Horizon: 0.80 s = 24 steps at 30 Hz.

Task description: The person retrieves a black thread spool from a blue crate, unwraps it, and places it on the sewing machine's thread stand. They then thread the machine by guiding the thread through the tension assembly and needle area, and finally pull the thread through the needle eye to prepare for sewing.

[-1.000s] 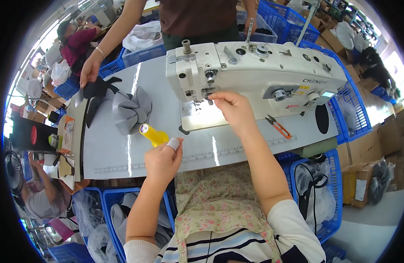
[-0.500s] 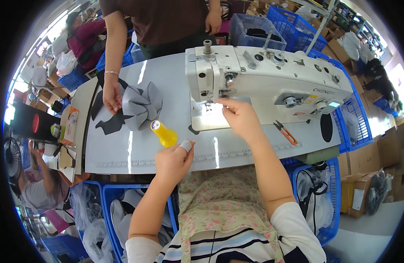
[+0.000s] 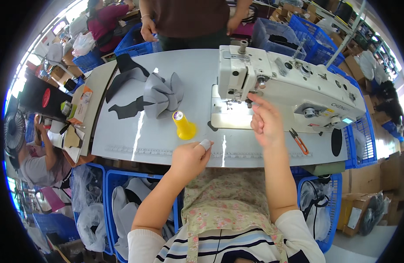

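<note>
My right hand (image 3: 267, 120) is at the head of a white sewing machine (image 3: 294, 85). Its index finger points up and touches or nearly touches the parts above the lit needle area, while the other fingers curl loosely, with nothing seen in them. Near the table's front edge, my left hand (image 3: 189, 160) is closed in a pinch, with a white wrap (image 3: 205, 144) around one finger; anything it grips is too small to make out. Just beyond it stands a yellow thread cone (image 3: 185, 127). Grey fabric pieces (image 3: 162, 98) lie bunched behind the cone, beside dark pieces (image 3: 127, 110).
Orange-handled thread snips (image 3: 299, 142) and a black oval piece (image 3: 337, 142) lie right of my right arm. A ruler strip (image 3: 158, 152) runs along the grey table's (image 3: 118, 140) front. Blue crates (image 3: 107, 193) stand below. Across the table stands another person (image 3: 191, 19).
My right hand has gone from a pinch at the needle area to an extended index finger. The other person's hand has left the fabric and drawn back. The whole view has shifted.
</note>
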{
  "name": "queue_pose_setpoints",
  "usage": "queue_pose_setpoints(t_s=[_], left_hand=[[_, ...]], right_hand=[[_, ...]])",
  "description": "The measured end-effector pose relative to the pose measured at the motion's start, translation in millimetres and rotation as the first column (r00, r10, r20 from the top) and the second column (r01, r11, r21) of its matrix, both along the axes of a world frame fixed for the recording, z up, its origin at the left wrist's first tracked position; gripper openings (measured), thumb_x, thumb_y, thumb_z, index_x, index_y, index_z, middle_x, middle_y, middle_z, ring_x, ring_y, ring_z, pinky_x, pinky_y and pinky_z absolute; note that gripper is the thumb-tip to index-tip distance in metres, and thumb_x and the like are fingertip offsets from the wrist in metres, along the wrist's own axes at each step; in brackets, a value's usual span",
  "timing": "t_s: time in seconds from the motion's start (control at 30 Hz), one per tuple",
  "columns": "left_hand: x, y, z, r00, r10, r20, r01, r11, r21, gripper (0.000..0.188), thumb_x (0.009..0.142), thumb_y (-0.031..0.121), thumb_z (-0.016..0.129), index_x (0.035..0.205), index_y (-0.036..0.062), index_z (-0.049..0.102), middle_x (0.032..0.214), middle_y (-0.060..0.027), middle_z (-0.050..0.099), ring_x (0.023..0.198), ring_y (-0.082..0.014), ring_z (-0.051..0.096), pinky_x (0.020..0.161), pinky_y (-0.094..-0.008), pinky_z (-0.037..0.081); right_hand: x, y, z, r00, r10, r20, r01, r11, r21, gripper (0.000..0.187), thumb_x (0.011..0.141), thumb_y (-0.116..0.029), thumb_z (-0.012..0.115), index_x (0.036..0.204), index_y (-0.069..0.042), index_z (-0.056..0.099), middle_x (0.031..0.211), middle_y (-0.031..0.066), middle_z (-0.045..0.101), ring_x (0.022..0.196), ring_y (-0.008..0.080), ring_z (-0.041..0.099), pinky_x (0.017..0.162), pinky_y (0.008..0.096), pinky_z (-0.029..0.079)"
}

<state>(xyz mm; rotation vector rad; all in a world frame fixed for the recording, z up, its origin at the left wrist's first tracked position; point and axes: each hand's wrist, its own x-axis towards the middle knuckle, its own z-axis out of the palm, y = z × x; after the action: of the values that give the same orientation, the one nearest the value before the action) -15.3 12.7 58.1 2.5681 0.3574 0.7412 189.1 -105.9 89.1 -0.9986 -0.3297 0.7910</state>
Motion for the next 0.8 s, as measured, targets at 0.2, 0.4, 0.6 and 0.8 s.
queue_pose_setpoints(t_s=[0.2, 0.4, 0.6, 0.8], left_hand=[[8.6, -8.6, 8.2, 0.997, 0.008, -0.08, -0.01, 1.0, -0.019, 0.01, 0.082, 0.012, 0.063, 0.092, 0.0105, 0.067, 0.061, -0.0086, 0.058, 0.054, -0.0263, 0.058, 0.047, -0.0366, 0.044], [27.9, -18.7, 10.7, 0.993, 0.021, -0.12, -0.049, 0.97, -0.236, 0.014, 0.085, 0.015, 0.063, 0.097, 0.0078, 0.068, 0.058, -0.0052, 0.056, 0.049, -0.0166, 0.054, 0.047, -0.03, 0.041], [64.2, -25.9, 27.0, 0.997, -0.069, -0.029, 0.006, 0.461, -0.887, 0.028, 0.09, 0.025, 0.062, 0.102, 0.0006, 0.067, 0.06, 0.0001, 0.056, 0.051, -0.0061, 0.049, 0.049, -0.0217, 0.037], [68.7, -33.0, 29.1, 0.992, -0.129, -0.001, 0.042, 0.334, -0.942, 0.026, 0.09, 0.025, 0.062, 0.095, -0.0005, 0.066, 0.058, -0.0004, 0.055, 0.047, -0.0065, 0.047, 0.045, -0.0208, 0.035]], right_hand=[[4.6, -15.2, -28.2, 0.955, 0.138, -0.263, -0.09, 0.979, 0.185, 0.034, 0.087, -0.005, 0.049, 0.12, -0.003, 0.057, 0.044, -0.0073, 0.03, 0.036, 0.0051, 0.023, 0.037, 0.0213, 0.02], [1.2, -26.9, -34.7, 0.933, 0.22, -0.286, -0.152, 0.958, 0.243, 0.031, 0.089, -0.008, 0.05, 0.119, -0.001, 0.054, 0.047, -0.0051, 0.035, 0.037, 0.0063, 0.025, 0.039, 0.0224, 0.022], [5.7, -28.6, -26.2, 0.932, 0.194, -0.305, -0.13, 0.968, 0.216, 0.02, 0.093, -0.012, 0.05, 0.11, -0.003, 0.053, 0.049, -0.0051, 0.039, 0.037, 0.005, 0.028, 0.039, 0.0216, 0.022], [7.9, -28.8, -23.7, 0.947, 0.172, -0.271, -0.12, 0.973, 0.197, 0.018, 0.093, -0.012, 0.051, 0.109, -0.003, 0.053, 0.049, -0.0056, 0.04, 0.037, 0.0045, 0.029, 0.039, 0.0211, 0.022]])
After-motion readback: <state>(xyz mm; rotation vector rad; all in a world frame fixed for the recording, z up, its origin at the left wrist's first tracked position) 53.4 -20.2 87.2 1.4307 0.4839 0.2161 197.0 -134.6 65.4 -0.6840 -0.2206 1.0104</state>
